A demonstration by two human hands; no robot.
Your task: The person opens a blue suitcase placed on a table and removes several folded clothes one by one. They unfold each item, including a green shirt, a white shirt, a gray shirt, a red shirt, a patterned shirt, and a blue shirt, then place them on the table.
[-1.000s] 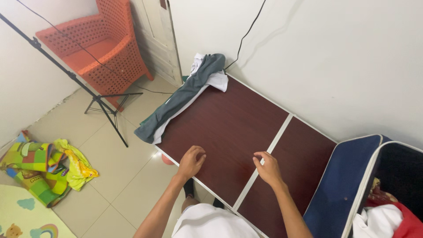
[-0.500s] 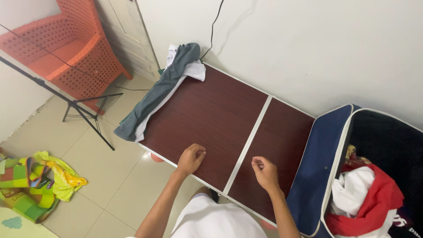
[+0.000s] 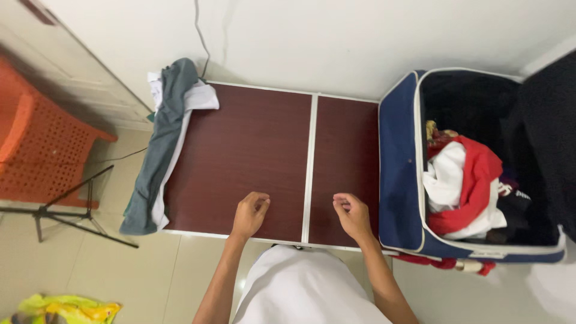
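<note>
My left hand hovers over the near edge of a dark brown folding table, fingers loosely curled with nothing in them. My right hand is curled the same way over the table's right panel, a little left of an open navy suitcase. Both hands hold nothing. A grey garment over white cloth hangs off the table's left end. Inside the suitcase lies a red and white bundle of clothes.
An orange lattice chair and a black tripod stand are on the tiled floor at left. A yellow-green cloth lies at the bottom left. A black cable runs up the white wall.
The view has swung to the right, bringing the suitcase fully into sight and pushing the chair to the left edge. Both hands stay curled near the table's front edge.
</note>
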